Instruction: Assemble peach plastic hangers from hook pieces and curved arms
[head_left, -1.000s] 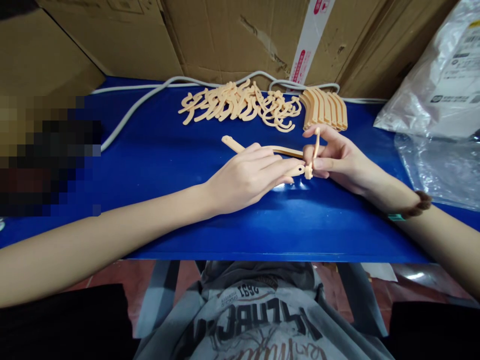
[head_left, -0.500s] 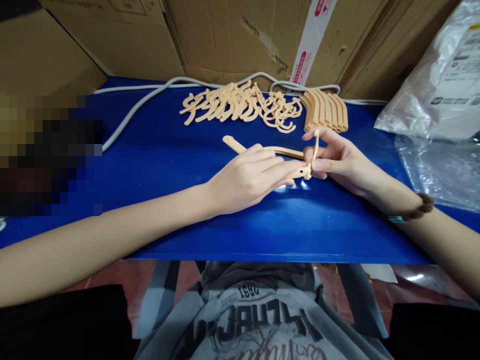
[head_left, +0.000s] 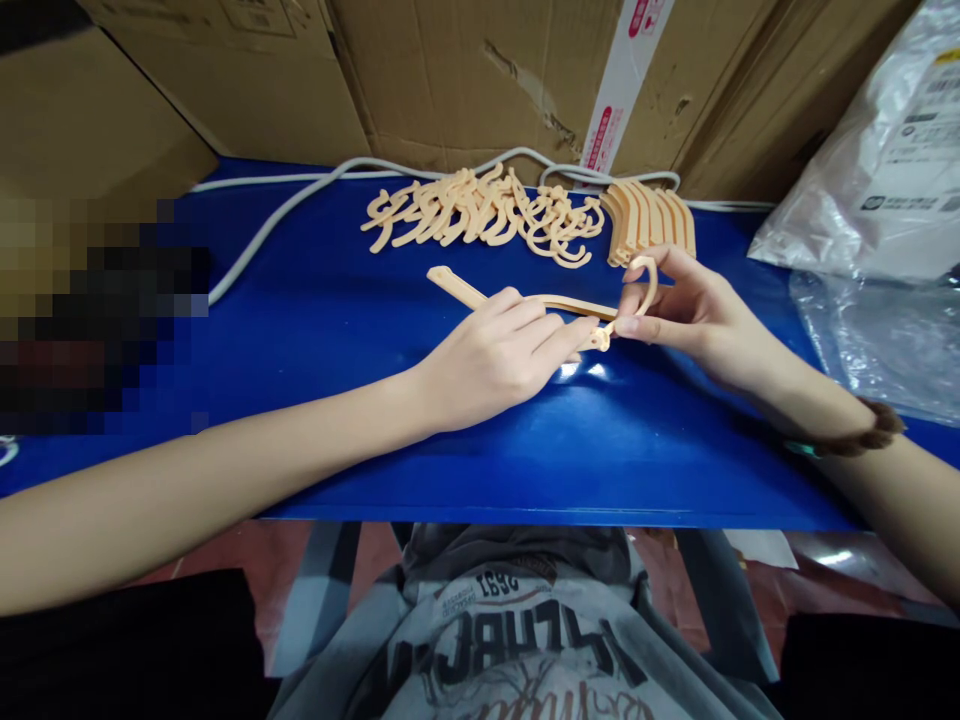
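Observation:
My left hand [head_left: 506, 345] is closed over beige plastic hanger arms, most of which its palm hides. One hanger arm [head_left: 454, 287] sticks out past the knuckles at upper left, and a second curved strip [head_left: 574, 303] shows beyond the fingers. In my right hand [head_left: 694, 310] a beige curved hanger hook [head_left: 652, 282] is pinched between thumb and fingers. The hook's lower end meets the round joint [head_left: 598, 340] at the tip of the held arm, just by my left fingertips. Whether the two are locked together I cannot tell.
Behind my hands lies a heap of loose hooks [head_left: 480, 208], beside a neat row of hanger arms [head_left: 652, 218]. A grey cable [head_left: 285, 205] runs along the back of the blue table [head_left: 480, 470]. Cardboard boxes [head_left: 465, 80] stand behind; a clear plastic bag [head_left: 855, 190] rests at right.
The hook has turned from nearly upright, seen edge-on, to showing its curve towards the right. My right hand has rotated with it, and the joint has shifted slightly left.

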